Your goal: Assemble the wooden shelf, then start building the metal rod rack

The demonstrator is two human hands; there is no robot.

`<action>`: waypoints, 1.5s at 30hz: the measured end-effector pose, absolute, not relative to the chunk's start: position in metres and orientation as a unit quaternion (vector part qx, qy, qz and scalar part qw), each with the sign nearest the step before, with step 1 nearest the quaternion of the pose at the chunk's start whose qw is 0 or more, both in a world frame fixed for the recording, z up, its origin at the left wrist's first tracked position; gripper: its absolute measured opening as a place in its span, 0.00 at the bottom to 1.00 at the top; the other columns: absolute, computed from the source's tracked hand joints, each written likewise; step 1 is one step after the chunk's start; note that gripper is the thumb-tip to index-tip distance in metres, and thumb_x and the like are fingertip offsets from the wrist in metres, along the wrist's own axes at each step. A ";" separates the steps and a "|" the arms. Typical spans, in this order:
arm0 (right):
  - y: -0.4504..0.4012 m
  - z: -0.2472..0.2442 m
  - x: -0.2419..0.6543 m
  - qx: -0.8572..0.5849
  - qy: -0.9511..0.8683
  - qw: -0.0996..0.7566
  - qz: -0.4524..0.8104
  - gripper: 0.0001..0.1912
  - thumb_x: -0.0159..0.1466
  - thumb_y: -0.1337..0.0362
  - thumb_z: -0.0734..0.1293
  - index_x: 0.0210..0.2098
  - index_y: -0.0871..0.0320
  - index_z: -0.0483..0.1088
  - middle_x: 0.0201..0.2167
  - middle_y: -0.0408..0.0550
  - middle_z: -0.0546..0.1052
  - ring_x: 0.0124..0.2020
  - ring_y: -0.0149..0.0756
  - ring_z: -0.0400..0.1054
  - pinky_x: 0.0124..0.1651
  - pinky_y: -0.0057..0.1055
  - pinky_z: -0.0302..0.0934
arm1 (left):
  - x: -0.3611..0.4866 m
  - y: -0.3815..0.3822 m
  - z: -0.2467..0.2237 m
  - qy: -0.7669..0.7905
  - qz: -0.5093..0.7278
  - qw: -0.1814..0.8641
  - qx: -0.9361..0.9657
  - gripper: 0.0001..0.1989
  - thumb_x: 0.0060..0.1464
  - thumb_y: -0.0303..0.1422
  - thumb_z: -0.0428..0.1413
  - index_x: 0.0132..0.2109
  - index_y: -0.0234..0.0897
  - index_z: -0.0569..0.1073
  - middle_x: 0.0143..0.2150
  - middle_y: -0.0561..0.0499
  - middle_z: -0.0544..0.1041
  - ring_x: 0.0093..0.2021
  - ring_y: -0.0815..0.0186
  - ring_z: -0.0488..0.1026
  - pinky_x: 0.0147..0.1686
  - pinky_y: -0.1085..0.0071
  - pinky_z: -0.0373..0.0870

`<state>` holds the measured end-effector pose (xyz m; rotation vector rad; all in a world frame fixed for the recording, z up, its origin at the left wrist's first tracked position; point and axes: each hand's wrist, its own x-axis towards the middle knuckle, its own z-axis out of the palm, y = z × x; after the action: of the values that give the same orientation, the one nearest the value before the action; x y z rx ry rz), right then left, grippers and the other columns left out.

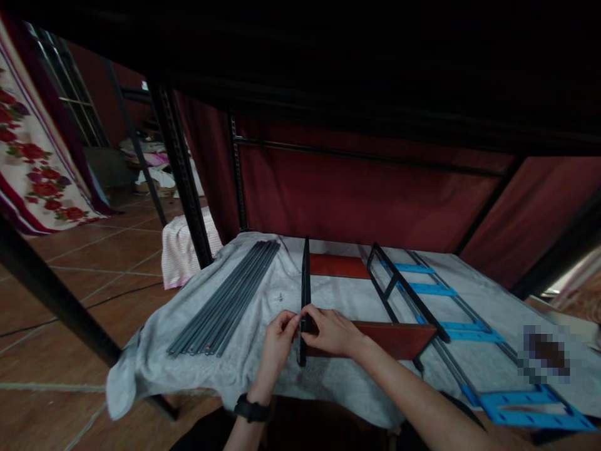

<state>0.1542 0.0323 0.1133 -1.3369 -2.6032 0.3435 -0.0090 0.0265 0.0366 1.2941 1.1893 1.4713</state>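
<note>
Right at the fingertips: the left hand (280,332) has its thumb and fingers brought close together against the near face of the black side frame (306,272); whether something small is pinched there can't be told. By the right hand (331,329), the same frame is gripped between thumb and fingers near its front end.

For this bit of fiddling, the frame is best kept upright and steady with the right, and only light fingertip pressure used by the left, so nothing gets skewed. The near brown board (394,339) should be kept square to it too, same for the far board (339,266). A small metal piece (280,297) is lying loose on the grey blanket (263,376), easily lost in the folds tbh. Grey rods (230,294) are laid out left; blue-bracketed rods (432,289), right.
</note>
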 end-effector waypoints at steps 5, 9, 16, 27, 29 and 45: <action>0.033 0.111 0.155 -0.457 -0.877 0.100 0.113 0.21 0.65 0.51 0.60 0.55 0.50 0.62 0.43 0.49 0.80 0.43 0.46 0.76 0.41 0.33 0.60 | -0.011 0.022 0.038 0.432 0.595 0.459 0.499 0.10 0.50 0.38 0.62 0.34 0.35 0.75 0.28 0.54 0.74 0.30 0.69 0.69 0.33 0.74 0.66; 0.033 0.111 0.155 -0.457 -0.876 0.094 0.122 0.21 0.65 0.52 0.60 0.55 0.50 0.62 0.42 0.49 0.80 0.42 0.46 0.76 0.40 0.33 0.60 | -0.012 0.021 0.034 0.428 0.604 0.496 0.454 0.13 0.50 0.40 0.62 0.36 0.36 0.73 0.28 0.54 0.74 0.30 0.69 0.70 0.33 0.73 0.66; 0.034 0.110 0.155 -0.455 -0.878 0.086 0.118 0.20 0.65 0.54 0.60 0.55 0.51 0.62 0.41 0.49 0.80 0.42 0.46 0.76 0.40 0.33 0.59 | -0.011 0.026 0.039 0.464 0.550 0.470 0.511 0.15 0.54 0.44 0.58 0.30 0.35 0.72 0.21 0.57 0.66 0.23 0.71 0.61 0.25 0.74 0.58; 0.033 0.114 0.157 -0.447 -0.882 0.085 0.125 0.21 0.67 0.52 0.60 0.56 0.52 0.62 0.40 0.49 0.80 0.42 0.46 0.76 0.41 0.34 0.59 | -0.009 0.020 0.040 0.418 0.576 0.498 0.495 0.12 0.52 0.41 0.61 0.36 0.36 0.73 0.31 0.53 0.73 0.33 0.67 0.69 0.35 0.73 0.65; 0.033 0.114 0.157 -0.449 -0.881 0.081 0.128 0.22 0.66 0.52 0.61 0.57 0.52 0.61 0.41 0.50 0.80 0.42 0.47 0.76 0.41 0.34 0.59 | -0.007 0.022 0.040 0.424 0.579 0.498 0.487 0.13 0.53 0.42 0.60 0.36 0.36 0.74 0.28 0.54 0.72 0.30 0.69 0.67 0.31 0.74 0.64; 0.034 0.114 0.158 -0.456 -0.877 0.065 0.134 0.32 0.66 0.51 0.61 0.66 0.54 0.57 0.46 0.54 0.80 0.47 0.48 0.74 0.49 0.39 0.60 | -0.009 0.021 0.040 0.466 0.569 0.417 0.533 0.13 0.56 0.42 0.56 0.32 0.36 0.74 0.28 0.53 0.74 0.30 0.66 0.70 0.32 0.72 0.66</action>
<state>0.1584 0.0340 0.1143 -1.3768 -2.6485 0.4059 -0.0094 0.0210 0.0396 1.3380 1.1699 1.4288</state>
